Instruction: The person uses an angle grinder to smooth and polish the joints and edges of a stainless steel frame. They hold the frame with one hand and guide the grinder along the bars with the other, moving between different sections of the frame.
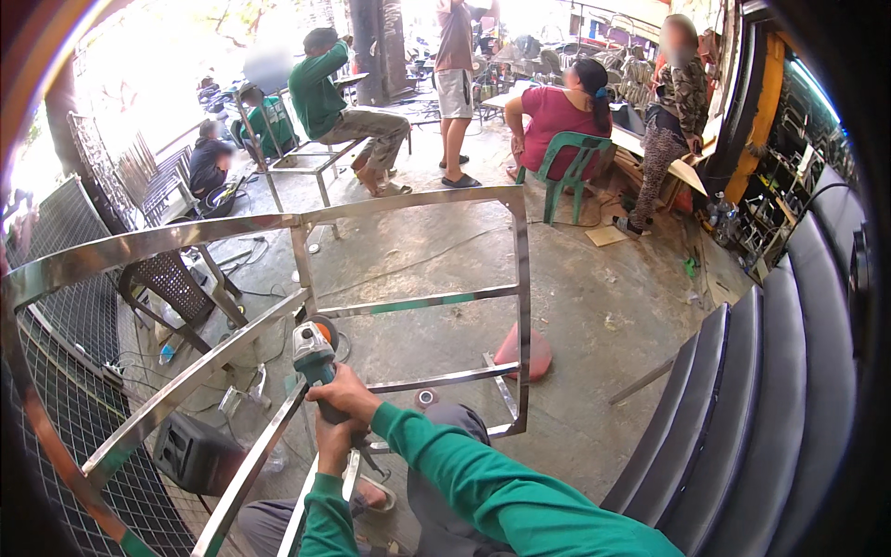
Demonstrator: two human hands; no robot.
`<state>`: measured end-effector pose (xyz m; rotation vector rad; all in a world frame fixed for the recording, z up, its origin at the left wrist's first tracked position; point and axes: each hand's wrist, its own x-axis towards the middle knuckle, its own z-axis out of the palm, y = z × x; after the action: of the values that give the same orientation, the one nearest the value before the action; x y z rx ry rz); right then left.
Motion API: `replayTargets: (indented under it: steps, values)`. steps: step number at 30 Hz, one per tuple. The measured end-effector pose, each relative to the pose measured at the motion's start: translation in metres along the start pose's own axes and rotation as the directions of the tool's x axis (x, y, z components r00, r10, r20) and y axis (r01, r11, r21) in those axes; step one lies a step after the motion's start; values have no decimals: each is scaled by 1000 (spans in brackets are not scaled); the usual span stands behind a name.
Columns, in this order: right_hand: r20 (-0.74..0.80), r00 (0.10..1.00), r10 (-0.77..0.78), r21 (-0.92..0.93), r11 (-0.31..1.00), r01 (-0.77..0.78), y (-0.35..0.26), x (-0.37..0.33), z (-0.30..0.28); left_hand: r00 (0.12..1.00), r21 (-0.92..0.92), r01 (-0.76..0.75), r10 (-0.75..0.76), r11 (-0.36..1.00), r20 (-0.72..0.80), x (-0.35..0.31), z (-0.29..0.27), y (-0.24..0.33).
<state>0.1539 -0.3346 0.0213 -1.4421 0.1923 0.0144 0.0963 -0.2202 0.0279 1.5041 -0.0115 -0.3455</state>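
While your right hand (345,396) and left hand (331,444) both grip the angle grinder (314,357), keep its disc flat against the steel frame (306,278) joint.

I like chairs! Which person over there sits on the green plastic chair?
The person in the dark red shirt; only their seat is a green plastic chair. The others use metal frames or stand.

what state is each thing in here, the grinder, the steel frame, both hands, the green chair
angle grinder: held up, disc against the frame joint
steel frame: bare and shiny, standing on the floor
right hand: fingers closed around the grinder body
left hand: gripping the grinder's rear
green chair: upright, occupied by a seated person
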Motion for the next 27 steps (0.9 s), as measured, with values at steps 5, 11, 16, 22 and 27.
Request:
replayTargets:
  steps: [5, 11, 16, 22, 27]
  values:
    - [-26, 1000, -6, 17, 1000, 7, 0, 3, 1, 999, -30, -39, 40, 999, 5, 5, -2, -5]
    - [-32, 999, 29, -41, 999, -30, -3, 1, -1, 1000, -22, -11, 11, 1000, 13, 7, -5, -7]
    - [-41, 999, -28, -37, 999, 27, -2, 6, 1, 1000, -34, -2, 2, 999, 16, 9, -3, -3]
    - [-37, 999, 37, -41, 998, -39, -4, 4, 0, 1000, -9, 8, -8, 1000, -8, 7, -2, -1]
    - [-36, 999, 21, 0, 1000, -21, -10, -1, -1, 999, -2, -28, 28, 1000, 19, 10, -4, -6]
